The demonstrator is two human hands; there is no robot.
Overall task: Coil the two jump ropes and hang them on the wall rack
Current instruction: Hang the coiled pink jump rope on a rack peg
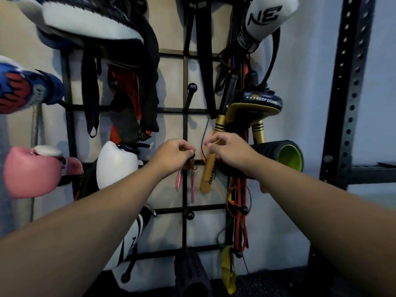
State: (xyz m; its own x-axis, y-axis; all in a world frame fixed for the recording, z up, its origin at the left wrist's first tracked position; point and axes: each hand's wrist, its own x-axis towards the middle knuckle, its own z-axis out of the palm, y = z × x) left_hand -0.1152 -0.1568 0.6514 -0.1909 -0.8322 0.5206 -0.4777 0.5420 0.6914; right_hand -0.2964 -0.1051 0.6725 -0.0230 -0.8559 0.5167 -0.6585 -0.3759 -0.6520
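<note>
Both hands up at the wall rack [184,129], close together at a crossbar.

Left hand [174,154]: fingers curled down, pinching a small coiled rope bundle [189,163] at the rack; two pink handles [179,179] dangle straight below that hand.

Right hand [230,151]: fingertips pinched on a thin cord, orange strand [204,146] looping just left of its thumb. Wooden handle [207,174] hangs under it, printed lettering along it too blurred to read.

Writing legible above the right hand: "KEEP DOING" on a black-and-gold pad [257,103]; large "NE" on a white boxing glove [267,16] at top.

Left of the left hand: white glove [116,163], pink glove [32,172] farther out. Right of the right hand: black roller with green core [287,157].
</note>
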